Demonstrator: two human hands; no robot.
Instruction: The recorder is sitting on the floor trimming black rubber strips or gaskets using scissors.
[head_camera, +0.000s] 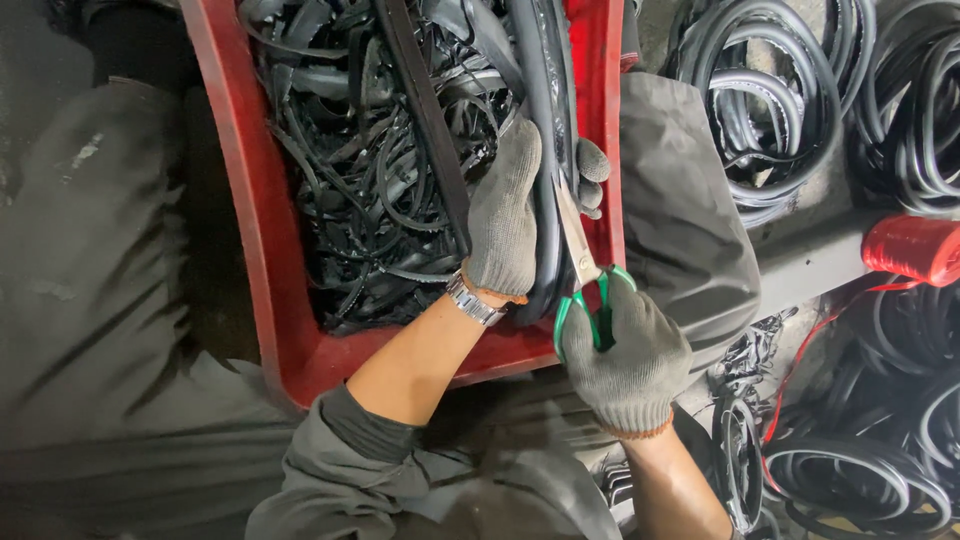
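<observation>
Left hand, grey glove, grips a thick black rubber strip along the right wall of the red crate; right hand closed round green-handled scissors, blades at the strip beside the left glove; crate full of black rubber scraps; rubber rings and a red spool lie right of the crate.

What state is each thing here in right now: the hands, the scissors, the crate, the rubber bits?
Left hand: gloved, gripping a thick black rubber strip.
Right hand: gloved, fingers through the scissors' green handles.
Scissors: blades laid against the strip; open or shut, hard to tell.
Red crate: holds a tangle of black rubber offcuts.
Rubber rings: coiled, piled beside the crate.
Red spool: lying on its side.
</observation>
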